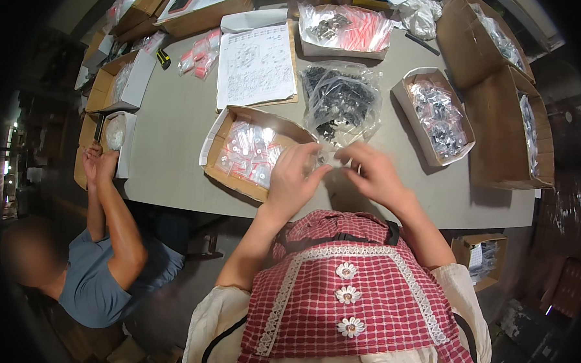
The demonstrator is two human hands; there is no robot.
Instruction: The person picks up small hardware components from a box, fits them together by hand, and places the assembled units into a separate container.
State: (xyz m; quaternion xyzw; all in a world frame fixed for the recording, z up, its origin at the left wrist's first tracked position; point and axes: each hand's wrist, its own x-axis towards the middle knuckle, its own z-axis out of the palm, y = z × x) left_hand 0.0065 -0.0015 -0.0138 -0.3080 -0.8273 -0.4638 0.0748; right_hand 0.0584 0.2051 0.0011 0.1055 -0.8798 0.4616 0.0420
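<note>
At a grey surface (169,127), you work beside a shallow cardboard tray (235,184) of red-edged plastic packets (249,155), with a large clear bag of black parts (342,103) lying just beyond. Your left grip (295,174) is nearly closed, pinching what looks like a small clear pouch (322,159) held between both grips; your right grip (376,177) sits loosely curled, its hold impossible to tell. The step appears to be fingertip handling; the next move likely calls for a light, two-sided pinch.
</note>
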